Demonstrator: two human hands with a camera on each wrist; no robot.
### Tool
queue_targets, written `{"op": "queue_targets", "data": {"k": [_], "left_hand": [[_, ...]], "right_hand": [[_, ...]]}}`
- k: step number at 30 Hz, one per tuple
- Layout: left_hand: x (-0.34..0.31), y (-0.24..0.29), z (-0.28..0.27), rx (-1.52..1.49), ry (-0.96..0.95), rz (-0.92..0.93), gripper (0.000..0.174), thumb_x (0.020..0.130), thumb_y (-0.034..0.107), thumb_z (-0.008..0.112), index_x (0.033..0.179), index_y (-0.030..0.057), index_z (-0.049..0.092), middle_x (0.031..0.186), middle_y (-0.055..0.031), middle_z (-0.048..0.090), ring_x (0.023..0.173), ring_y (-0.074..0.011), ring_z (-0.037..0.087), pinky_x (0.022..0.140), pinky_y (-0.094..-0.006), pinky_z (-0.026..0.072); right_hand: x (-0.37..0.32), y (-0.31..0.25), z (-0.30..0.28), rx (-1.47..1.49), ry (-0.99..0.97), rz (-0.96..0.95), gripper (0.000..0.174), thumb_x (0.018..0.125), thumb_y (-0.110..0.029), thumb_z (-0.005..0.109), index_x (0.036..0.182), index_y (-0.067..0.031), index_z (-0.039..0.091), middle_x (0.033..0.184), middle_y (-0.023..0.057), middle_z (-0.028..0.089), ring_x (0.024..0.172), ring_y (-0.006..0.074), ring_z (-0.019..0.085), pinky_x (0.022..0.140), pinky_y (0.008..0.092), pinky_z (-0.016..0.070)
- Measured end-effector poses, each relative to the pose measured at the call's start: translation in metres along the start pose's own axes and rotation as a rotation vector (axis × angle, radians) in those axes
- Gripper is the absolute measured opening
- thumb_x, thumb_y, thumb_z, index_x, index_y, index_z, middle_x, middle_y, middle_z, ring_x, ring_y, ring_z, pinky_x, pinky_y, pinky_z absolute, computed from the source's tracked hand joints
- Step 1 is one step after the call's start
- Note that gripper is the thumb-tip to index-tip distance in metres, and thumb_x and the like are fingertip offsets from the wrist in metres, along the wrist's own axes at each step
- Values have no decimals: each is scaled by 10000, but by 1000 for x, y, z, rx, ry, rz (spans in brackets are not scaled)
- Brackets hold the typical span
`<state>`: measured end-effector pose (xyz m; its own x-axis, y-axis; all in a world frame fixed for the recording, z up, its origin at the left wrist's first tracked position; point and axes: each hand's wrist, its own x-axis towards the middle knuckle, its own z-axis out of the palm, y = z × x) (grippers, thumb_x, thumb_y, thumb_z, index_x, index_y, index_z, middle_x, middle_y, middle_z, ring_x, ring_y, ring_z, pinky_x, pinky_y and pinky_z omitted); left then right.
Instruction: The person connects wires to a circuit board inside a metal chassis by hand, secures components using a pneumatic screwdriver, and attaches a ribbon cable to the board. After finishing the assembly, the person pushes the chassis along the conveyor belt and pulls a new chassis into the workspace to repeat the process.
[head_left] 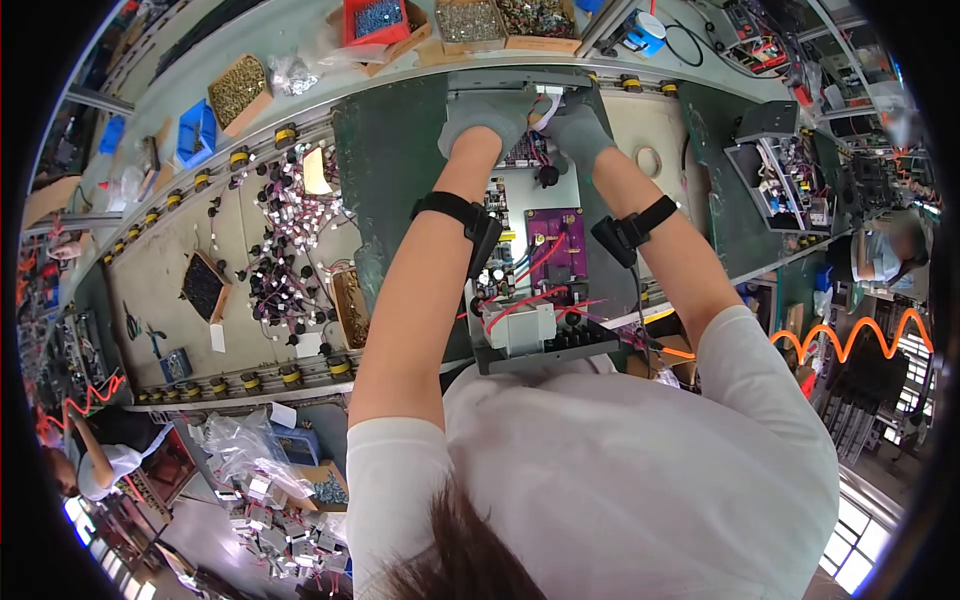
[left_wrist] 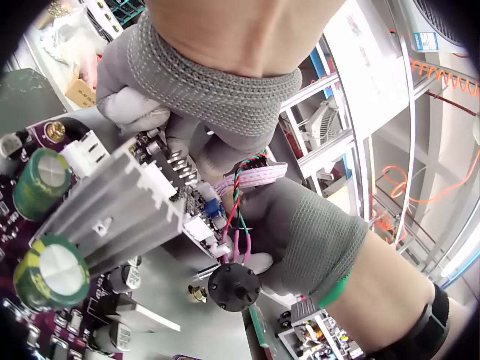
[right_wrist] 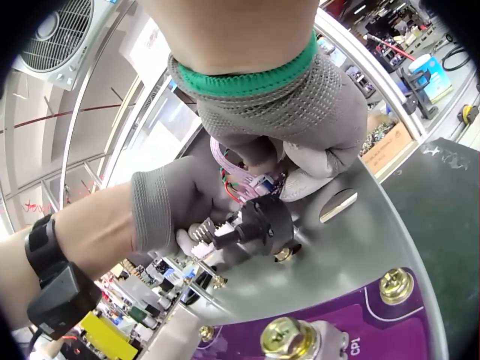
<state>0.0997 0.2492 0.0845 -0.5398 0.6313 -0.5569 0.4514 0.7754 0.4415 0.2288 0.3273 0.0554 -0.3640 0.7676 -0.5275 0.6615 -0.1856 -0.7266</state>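
Grip check: left hand [left_wrist: 206, 94] curls round the circuit board [left_wrist: 191, 202], seemingly to steady it; right hand [right_wrist: 289, 112] pinches the ribbon cable [left_wrist: 255, 175], probably for control. Black potentiometer [left_wrist: 234, 287] dangles beside them on wires, over the metal chassis [right_wrist: 349, 244] on the counter [head_left: 390, 200].

Purple circuit board [head_left: 556, 243], grey gloves [head_left: 486, 118], white shirt [head_left: 640, 440]

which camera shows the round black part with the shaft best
The left wrist view: the round black part shows face-on with its pink leads. The right wrist view has it large but from the side, shaft jutting out; the head view shows only a small dark shape.
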Motion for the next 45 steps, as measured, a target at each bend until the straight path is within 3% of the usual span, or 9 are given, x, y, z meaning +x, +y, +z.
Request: {"op": "queue_targets", "data": {"k": [7, 13, 26, 33, 36, 38, 40, 42, 45], "left_hand": [[-13, 1, -3, 46, 35, 25, 518, 746, 478, 597, 1123, 123, 628, 1182, -108, 593, 1053, -278, 589, 872, -348, 475], [-28, -8, 12, 198, 470, 410, 362, 803, 376, 572, 1095, 171, 633, 1122, -90, 615, 969, -300, 600, 815, -382, 482], [-11, 17, 22, -97, 299, 89, 408, 774, 426, 591, 1006, 102, 675, 981, -158, 656, 950, -318, 615, 818, -371, 469], [-17, -4, 27, -216, 297, 332, 381, 784, 331, 650, 998, 16, 667, 867, -123, 669, 776, -219, 619, 749, -309, 464], [-37, -2, 21, -490, 292, 405, 288, 800, 240, 651, 962, 2, 657, 805, -64, 653, 627, -138, 572, 589, -274, 469], [-41, 0, 13, -746, -164, 76, 211, 813, 175, 625, 977, 43, 608, 751, -24, 615, 508, -72, 476, 416, -228, 385], [-49, -1, 15, -868, -264, 107, 189, 822, 154, 608, 993, 93, 556, 707, -4, 570, 460, -26, 389, 341, -182, 280], [-58, -3, 15, -987, -305, 104, 218, 820, 157, 612, 1019, 88, 560, 737, -4, 580, 469, -41, 419, 345, -187, 281], [-64, -12, 15, -801, -136, 159, 327, 804, 154, 638, 1098, 30, 568, 800, -44, 600, 503, -98, 467, 439, -237, 371]], "right_hand": [[-2, 4, 2, -45, 1, 13, 445, 737, -388, 726, 905, 19, 664, 704, 99, 640, 604, 173, 627, 536, 322, 488], [-1, 21, 4, -63, 14, -114, 358, 792, -327, 659, 1015, -46, 666, 719, 107, 645, 592, 170, 622, 577, 307, 499], [0, 16, 0, -23, -106, -72, 315, 840, -267, 590, 1094, -86, 634, 707, 109, 619, 503, 201, 583, 474, 306, 479], [-17, 37, -22, 285, -206, -93, 282, 861, -192, 558, 1087, -37, 624, 765, 44, 637, 628, 96, 600, 552, 253, 505], [-34, 49, -48, 72, -193, -178, 286, 856, -233, 579, 1067, -47, 633, 766, 43, 640, 671, 100, 607, 587, 252, 499], [-47, 60, -63, -153, -148, -171, 318, 856, -334, 570, 998, -62, 656, 704, 37, 632, 614, 118, 597, 594, 259, 489], [-66, 67, -70, -646, -261, 61, 373, 853, -396, 527, 882, -53, 670, 620, 49, 607, 520, 125, 562, 521, 265, 461], [-57, 117, -46, -396, -522, 360, 419, 861, -422, 487, 766, -51, 659, 554, 38, 573, 445, 112, 519, 438, 254, 413], [-82, 155, -25, -187, -630, 345, 435, 863, -443, 505, 721, -55, 643, 529, 24, 550, 410, 96, 485, 384, 239, 358]]}}
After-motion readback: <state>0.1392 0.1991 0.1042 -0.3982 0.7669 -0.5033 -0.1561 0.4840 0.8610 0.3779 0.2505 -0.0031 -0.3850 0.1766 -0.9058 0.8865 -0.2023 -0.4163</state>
